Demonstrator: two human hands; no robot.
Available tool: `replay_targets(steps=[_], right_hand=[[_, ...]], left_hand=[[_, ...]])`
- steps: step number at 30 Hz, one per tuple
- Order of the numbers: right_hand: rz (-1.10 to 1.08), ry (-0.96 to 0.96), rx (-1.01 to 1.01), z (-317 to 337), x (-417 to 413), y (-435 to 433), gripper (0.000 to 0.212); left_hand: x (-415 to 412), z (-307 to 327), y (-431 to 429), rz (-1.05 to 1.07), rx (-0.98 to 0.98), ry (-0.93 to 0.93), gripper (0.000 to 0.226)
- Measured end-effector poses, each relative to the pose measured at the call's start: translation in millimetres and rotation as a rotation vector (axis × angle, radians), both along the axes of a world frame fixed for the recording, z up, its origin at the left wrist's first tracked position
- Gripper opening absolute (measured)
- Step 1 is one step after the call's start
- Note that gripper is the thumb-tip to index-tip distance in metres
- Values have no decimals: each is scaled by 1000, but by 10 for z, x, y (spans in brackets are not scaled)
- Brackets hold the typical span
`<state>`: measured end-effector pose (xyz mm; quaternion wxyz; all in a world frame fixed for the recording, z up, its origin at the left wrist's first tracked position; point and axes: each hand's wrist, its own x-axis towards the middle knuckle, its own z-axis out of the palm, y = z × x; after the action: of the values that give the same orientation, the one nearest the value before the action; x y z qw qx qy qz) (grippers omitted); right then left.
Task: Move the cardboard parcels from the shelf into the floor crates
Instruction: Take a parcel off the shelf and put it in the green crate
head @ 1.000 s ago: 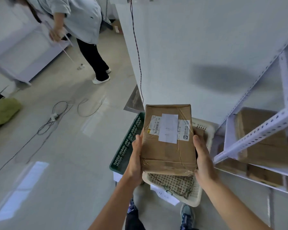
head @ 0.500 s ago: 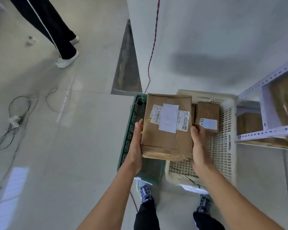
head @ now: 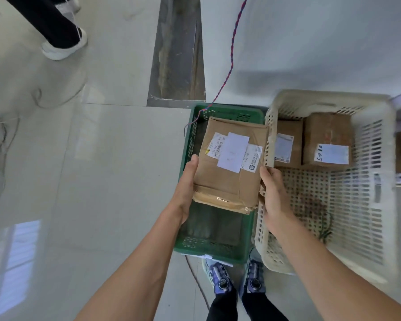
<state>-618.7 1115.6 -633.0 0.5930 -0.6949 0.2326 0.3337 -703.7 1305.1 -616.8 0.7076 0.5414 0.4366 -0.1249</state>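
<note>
white crate (head: 322, 98): two small parcels (head: 326, 140) at its far end | green crate (head: 208, 249): just beside its left | cardboard parcel (head: 227, 179): held above green crate, label up | left hand (head: 186, 191): grips left edge, thumb on top | right hand (head: 272, 195): grips right edge

Arms outstretched, left grip (head: 185, 193) and right grip (head: 272, 196) clamp inward.

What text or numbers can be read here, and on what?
Labels and barcode on the held parcel: print too small to read.
Label on the small parcel in the white crate: blurred.
White label on the larger parcel beside it: sideways handwritten digits, not surely legible.
</note>
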Motion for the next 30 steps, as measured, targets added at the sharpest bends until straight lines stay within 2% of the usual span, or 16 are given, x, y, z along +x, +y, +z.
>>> replay_targets(steps=[3,6,7,12,14,17,19,23,27,30], right_hand=[[15,22,24,-412,103,103,12],[41,26,50,-820,284,213,12],[48,24,59,-951,350,252,14],[105,50,108,-1628,679,484,12],[141,80,115,-1949,813,585,20],[224,109,102,-2237,975,686,49],[264,134,127,-2494,1039,732,60],[264,135,155,-2878,1041,821,65],[170,120,197,-3086,969,961,70],[126,88,215,-3174,913,1034,71]], left_hand=[[101,-396,111,-15,41,42,92],[239,-818,204,-10,70,36,68],[299,-949,233,-1,80,36,68],[600,-1594,378,29,137,65,98],[728,-1900,430,36,157,71,92],[874,-2186,516,-15,210,58,84],[943,-2430,551,-43,242,44,79],[1008,-2783,552,-49,271,54,99],[1021,-2987,552,-31,353,-14,96],[1035,-3055,467,-43,450,35,96]])
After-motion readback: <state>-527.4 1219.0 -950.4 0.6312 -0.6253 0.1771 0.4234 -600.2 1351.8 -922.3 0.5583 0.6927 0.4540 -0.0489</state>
